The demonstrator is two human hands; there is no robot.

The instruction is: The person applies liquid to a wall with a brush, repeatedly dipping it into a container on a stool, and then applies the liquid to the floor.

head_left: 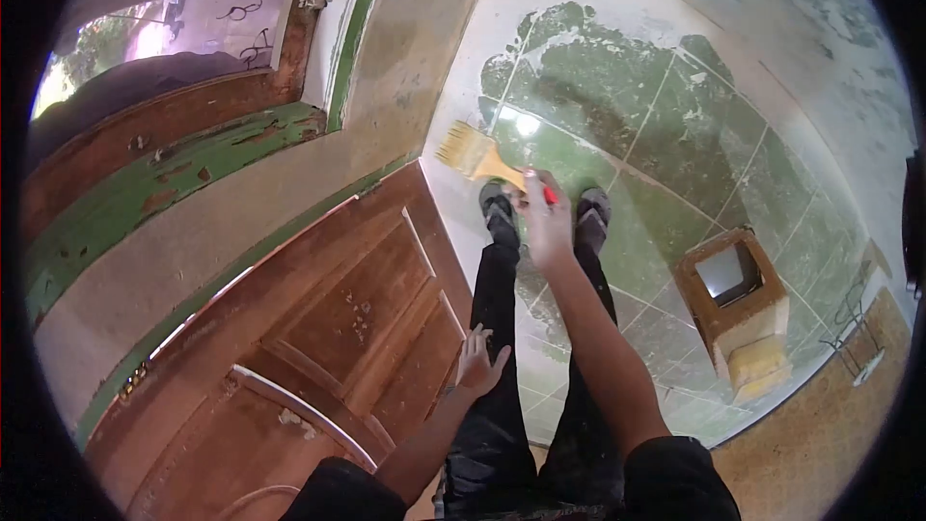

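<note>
My right hand is closed around the handle of a wide paintbrush. The brush has a yellow handle with red near its end, and its pale bristles point left, in front of the wall's base. My left hand lies on my left thigh beside the door, fingers apart and holding nothing. Below the brush, the green tiled floor carries white smears and a thick white band along its edges.
A brown panelled door stands close on my left, under a window sill with peeling green paint. To my right on the floor is an open-topped box with a yellow block against it. Tangled wire lies further right.
</note>
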